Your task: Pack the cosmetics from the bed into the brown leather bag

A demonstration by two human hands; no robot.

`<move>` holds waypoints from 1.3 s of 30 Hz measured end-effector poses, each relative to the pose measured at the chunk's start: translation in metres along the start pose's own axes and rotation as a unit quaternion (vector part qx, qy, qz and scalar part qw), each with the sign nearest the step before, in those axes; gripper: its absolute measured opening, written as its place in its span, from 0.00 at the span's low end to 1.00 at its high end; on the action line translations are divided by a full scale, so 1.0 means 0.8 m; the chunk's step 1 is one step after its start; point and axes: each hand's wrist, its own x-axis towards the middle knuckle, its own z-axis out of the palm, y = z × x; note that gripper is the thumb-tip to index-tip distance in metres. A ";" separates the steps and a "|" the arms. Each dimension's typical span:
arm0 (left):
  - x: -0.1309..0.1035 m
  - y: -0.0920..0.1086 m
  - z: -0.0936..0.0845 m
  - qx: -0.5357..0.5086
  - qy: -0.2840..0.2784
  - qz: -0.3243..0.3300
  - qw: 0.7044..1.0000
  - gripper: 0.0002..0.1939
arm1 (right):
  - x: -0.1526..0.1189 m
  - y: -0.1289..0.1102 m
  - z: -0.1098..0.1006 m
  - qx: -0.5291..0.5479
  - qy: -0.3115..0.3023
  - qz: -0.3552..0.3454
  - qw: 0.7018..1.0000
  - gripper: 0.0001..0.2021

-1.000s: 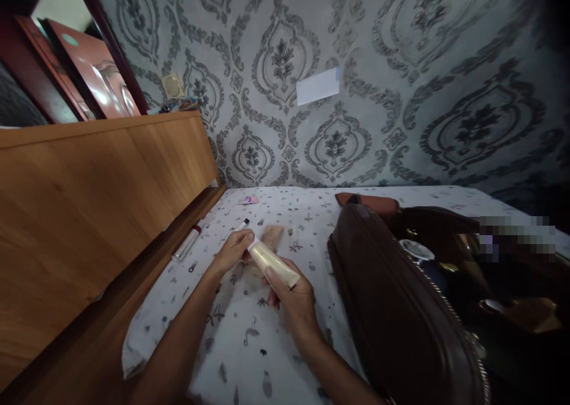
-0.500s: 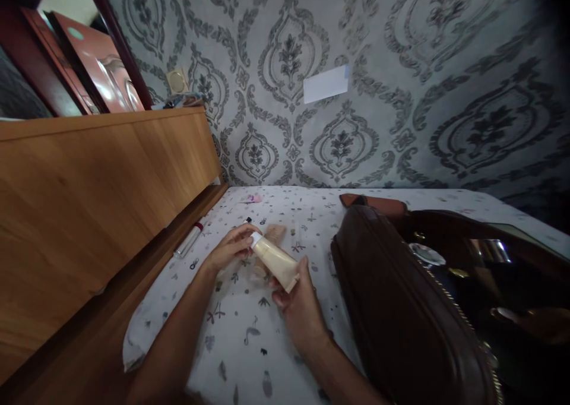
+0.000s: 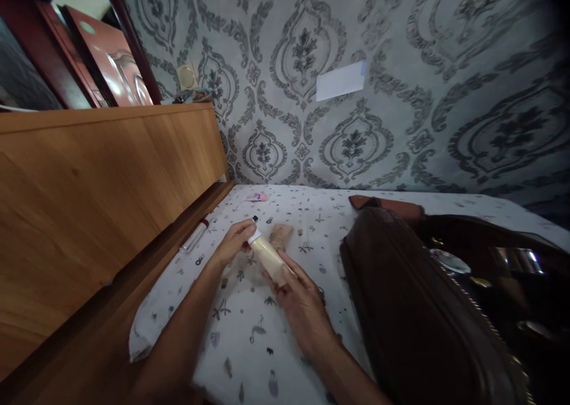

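Note:
A cream-coloured squeeze tube (image 3: pixel 269 256) with a white cap is held slantwise above the bed between both hands. My left hand (image 3: pixel 235 241) is closed on the cap end, fingers and thumb gripping the white cap. My right hand (image 3: pixel 303 304) is wrapped round the flat lower end of the tube, its fingers partly hidden behind it. Just beyond the tube lies a second, beige-pink tube (image 3: pixel 282 235) on the patterned sheet. A clear cylinder with a dark red end (image 3: pixel 195 236) rests to the left of my left hand.
On the right a dark brown leather bag (image 3: pixel 401 298) gapes, with shiny items inside. Behind it lies a brown case (image 3: pixel 392 208). Toward the wall is a small pink packet (image 3: pixel 257 197). A wooden board (image 3: pixel 116 185) borders the patterned sheet (image 3: pixel 249 345) on the left.
My right hand has shifted its grip farther round the lower end of the tube, its fingers now covering more of it. The whole view has moved slightly, with things appearing farther right.

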 end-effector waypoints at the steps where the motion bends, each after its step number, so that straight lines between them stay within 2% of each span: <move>1: 0.000 0.000 0.001 0.000 0.002 0.002 1.000 0.27 | 0.000 0.000 0.000 0.000 0.001 -0.003 1.000 0.23; 4: 0.000 0.000 0.002 -0.001 0.007 0.007 1.000 0.26 | 0.002 -0.001 0.000 0.022 0.015 -0.002 1.000 0.22; 7: -0.002 0.001 0.003 -0.004 0.009 0.009 1.000 0.25 | 0.003 0.000 0.001 0.031 0.030 0.043 0.998 0.25; 10: -0.002 0.002 0.004 -0.010 0.014 0.012 1.000 0.24 | 0.003 0.000 0.002 -0.005 0.008 0.083 0.997 0.24; 17: -0.002 0.004 0.006 -0.024 0.021 0.014 0.999 0.25 | -0.001 -0.002 0.005 -0.045 0.031 0.023 0.998 0.25; 21: -0.002 0.005 0.010 -0.035 0.015 0.023 0.999 0.28 | -0.003 -0.006 0.011 0.003 -0.010 0.112 0.994 0.26; 23: -0.002 0.003 0.010 -0.036 -0.005 0.037 0.999 0.28 | -0.003 -0.009 0.014 0.032 0.001 0.155 0.987 0.24; 25: -0.002 0.002 0.009 -0.033 -0.038 0.058 0.997 0.26 | -0.002 -0.011 0.016 0.063 0.030 0.167 0.983 0.21; 28: -0.004 0.004 0.002 -0.019 -0.091 0.076 0.993 0.25 | 0.000 -0.012 0.014 0.102 0.051 0.153 0.982 0.16; 32: -0.007 0.010 -0.007 0.007 -0.134 0.064 0.989 0.27 | 0.001 -0.008 0.006 0.123 0.023 0.122 0.985 0.11; 35: -0.006 0.009 -0.009 0.031 -0.115 0.049 0.992 0.22 | 0.001 -0.005 0.002 0.106 0.007 0.078 0.991 0.18; 39: -0.003 0.004 -0.005 0.077 -0.102 0.048 0.991 0.28 | 0.001 -0.003 0.001 0.058 0.001 0.038 0.998 0.24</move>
